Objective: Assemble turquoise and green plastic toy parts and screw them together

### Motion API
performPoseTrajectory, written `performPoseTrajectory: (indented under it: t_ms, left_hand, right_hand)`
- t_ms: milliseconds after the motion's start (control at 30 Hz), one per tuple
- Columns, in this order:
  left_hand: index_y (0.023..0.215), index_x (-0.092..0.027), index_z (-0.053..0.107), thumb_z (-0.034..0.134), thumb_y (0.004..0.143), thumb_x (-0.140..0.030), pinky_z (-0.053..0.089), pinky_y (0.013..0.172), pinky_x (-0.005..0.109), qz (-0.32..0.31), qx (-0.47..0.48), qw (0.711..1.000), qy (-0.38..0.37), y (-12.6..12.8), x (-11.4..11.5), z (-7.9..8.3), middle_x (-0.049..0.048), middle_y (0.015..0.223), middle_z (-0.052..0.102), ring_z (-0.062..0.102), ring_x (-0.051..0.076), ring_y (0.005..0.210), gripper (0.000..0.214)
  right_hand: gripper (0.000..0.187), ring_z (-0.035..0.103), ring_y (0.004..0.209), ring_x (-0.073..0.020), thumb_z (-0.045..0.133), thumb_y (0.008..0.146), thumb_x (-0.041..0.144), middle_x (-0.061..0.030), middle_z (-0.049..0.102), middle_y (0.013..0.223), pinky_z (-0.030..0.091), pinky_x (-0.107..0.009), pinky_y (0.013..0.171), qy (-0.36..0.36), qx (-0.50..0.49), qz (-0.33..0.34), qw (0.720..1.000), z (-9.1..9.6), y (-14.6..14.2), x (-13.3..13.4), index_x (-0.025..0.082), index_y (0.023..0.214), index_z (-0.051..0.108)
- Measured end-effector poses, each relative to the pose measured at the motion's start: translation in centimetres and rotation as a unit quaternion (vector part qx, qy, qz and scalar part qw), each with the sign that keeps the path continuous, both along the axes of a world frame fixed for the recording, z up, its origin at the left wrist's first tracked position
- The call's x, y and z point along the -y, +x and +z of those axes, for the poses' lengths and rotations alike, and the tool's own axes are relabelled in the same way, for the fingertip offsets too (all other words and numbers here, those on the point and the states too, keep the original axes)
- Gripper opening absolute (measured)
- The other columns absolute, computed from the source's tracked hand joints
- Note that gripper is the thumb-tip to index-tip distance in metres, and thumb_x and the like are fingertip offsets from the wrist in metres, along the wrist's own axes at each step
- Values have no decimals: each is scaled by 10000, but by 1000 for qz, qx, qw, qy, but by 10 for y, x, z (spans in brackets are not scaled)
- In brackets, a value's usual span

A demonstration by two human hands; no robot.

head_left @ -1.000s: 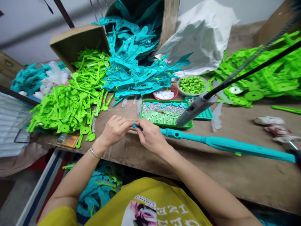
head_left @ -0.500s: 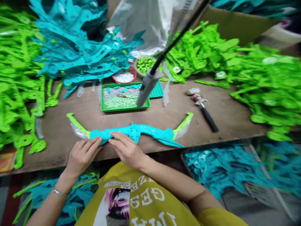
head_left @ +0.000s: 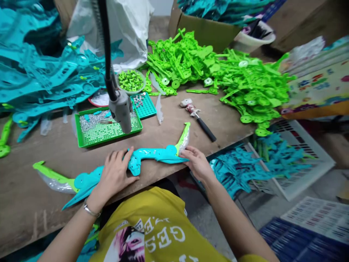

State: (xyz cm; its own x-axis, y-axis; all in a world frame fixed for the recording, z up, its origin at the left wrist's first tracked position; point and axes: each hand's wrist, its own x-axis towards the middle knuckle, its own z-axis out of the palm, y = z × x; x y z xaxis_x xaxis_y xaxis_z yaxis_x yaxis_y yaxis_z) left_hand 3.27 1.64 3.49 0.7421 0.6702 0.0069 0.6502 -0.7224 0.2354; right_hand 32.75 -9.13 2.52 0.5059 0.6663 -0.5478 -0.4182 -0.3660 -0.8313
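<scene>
The person is apparently steadying a turquoise toy bow (head_left: 155,154), which is lying on the brown worktop (head_left: 172,116) on the person's side of the green perforated tray (head_left: 109,139) and is reaching past that tray at both ends. The left hand (head_left: 114,174), just nearer the person than the tray, is straddling the bow: it is partly open, its fingers lying over the far edge and its thumb along the near one, and is holding the bow beside the central hub (head_left: 135,165). The right hand (head_left: 198,163), nearer the person and beyond the tray's right end, is almost closed, its fingertips taking hold of the bow's right end, close to where the lime limb (head_left: 180,143) and its clear strip (head_left: 185,141) are meeting the turquoise body.

For doing this well, the left palm is probably serving best as an anchor, stopping the bow from sliding. The right fingers should be supporting the turquoise end rather than tugging the clear strip (it is looking thin, and would likely be bending first). Keeping the bow's weight toward the tray would be guarding against tipping at the worktop's edge. The black-handled hammer (head_left: 205,129), right of the tray, is leaving little room for swinging that end.
</scene>
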Motion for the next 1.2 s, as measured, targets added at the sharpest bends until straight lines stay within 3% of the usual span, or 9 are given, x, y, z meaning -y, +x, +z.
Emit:
performPoseTrajectory:
  t_ms: [133,233,333,467,533,633,767,900,1200]
  left_hand:
    - [1541,-186,228,774,729,-280,513,891,462,6,-5,1000,-8,-10,-7,2,207,1310,520,542,371,1201,983]
    - [1554,-184,182,819,698,-353,426,1025,562,17,6,999,38,-11,-2,20,251,1440,422,432,418,1340,1080]
    - [1520,-147,265,773,723,-531,204,1149,657,22,47,994,95,14,15,42,262,1548,312,289,433,1439,1020]
    - [1403,-79,431,567,928,-397,201,1176,600,-1,41,994,104,70,33,53,206,1349,579,498,323,1304,588]
    - [1250,-97,558,541,931,-253,262,1143,598,9,-6,997,71,90,37,53,124,1048,700,645,265,1020,355]
    - [980,-156,617,528,913,-172,356,1058,584,31,-43,998,29,104,39,50,39,839,664,640,223,813,112]
    - [925,-168,582,515,942,-210,449,868,458,11,-20,999,23,105,40,43,55,858,633,620,246,830,80]
    - [920,-183,575,506,959,-218,404,694,365,-27,15,999,34,105,41,32,39,831,607,589,224,787,86]
    - [890,-183,560,543,947,-239,368,669,365,-32,39,997,59,105,40,27,23,786,585,553,221,733,82]
  right_hand:
    - [509,708,785,-190,913,525,297,-29,762,884,568,-321,784,61,-74,73,993,8,-8,-9,194,968,683]
    - [503,708,893,-209,901,548,280,-25,768,954,550,-354,884,90,-103,110,984,4,-16,-11,215,1002,694]
    - [512,694,957,-217,904,534,261,-15,761,999,531,-363,931,108,-83,127,982,-5,-31,-11,232,1000,692]
    - [480,675,949,-202,885,588,285,-14,744,977,525,-338,918,129,-22,167,977,-15,-46,-11,242,1022,684]
    - [476,670,912,-192,873,618,322,-16,728,963,535,-326,875,151,-7,175,973,-16,-45,-10,254,1046,675]
    - [465,665,892,-188,857,644,387,-21,699,980,550,-327,829,189,21,173,966,-17,-37,-9,269,1053,670]
    - [312,658,899,-186,861,655,344,-21,684,938,550,-331,827,229,137,199,943,-18,-26,-11,254,905,697]
    - [249,673,852,-195,855,674,322,-27,712,871,555,-353,801,249,196,212,924,-18,-22,-14,250,864,710]
    - [263,683,857,-203,836,703,361,-43,725,889,569,-362,793,246,220,243,912,-10,-13,-15,246,901,707]
